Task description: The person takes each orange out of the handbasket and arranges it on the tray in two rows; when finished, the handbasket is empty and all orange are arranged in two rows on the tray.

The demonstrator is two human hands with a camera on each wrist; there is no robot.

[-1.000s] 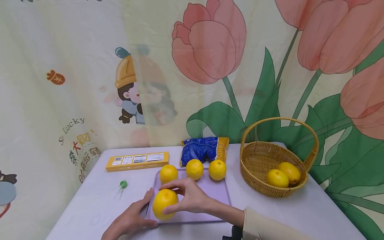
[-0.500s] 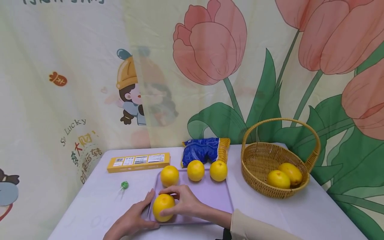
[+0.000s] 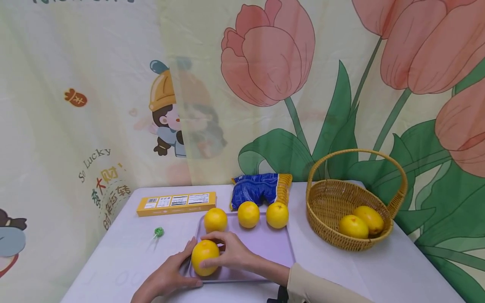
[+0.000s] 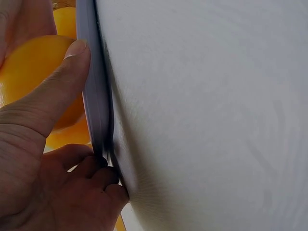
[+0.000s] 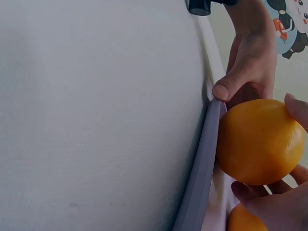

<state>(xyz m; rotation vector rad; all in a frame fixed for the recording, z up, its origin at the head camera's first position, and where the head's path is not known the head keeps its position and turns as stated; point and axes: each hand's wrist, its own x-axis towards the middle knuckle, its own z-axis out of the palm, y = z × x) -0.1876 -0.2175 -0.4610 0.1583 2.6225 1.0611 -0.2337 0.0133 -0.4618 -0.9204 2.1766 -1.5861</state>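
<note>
My right hand (image 3: 231,252) holds an orange (image 3: 205,257) between thumb and fingers, over the near left corner of a lilac tray (image 3: 265,246). In the right wrist view, the held orange (image 5: 260,142) is right beside the tray's rim (image 5: 199,168); whether it touches the tray bottom is hidden. My left hand (image 3: 168,271) grips that same corner, its thumb on the near rim and its fingers along the left side. The left wrist view shows the left thumb (image 4: 60,86) against the rim. Along the tray's far side sit three more oranges (image 3: 249,214).
A wicker basket (image 3: 322,223) with a tall handle stands to the right, two yellow fruits (image 3: 354,226) inside. Behind the tray lies a blue and yellow packet (image 3: 251,191). A flat yellow box (image 3: 176,203) and a green lollipop (image 3: 158,232) lie on the left.
The right hand has moved slightly left with the orange, closer to the left hand. The left hand stays at the tray corner. The head view has shifted a little.
</note>
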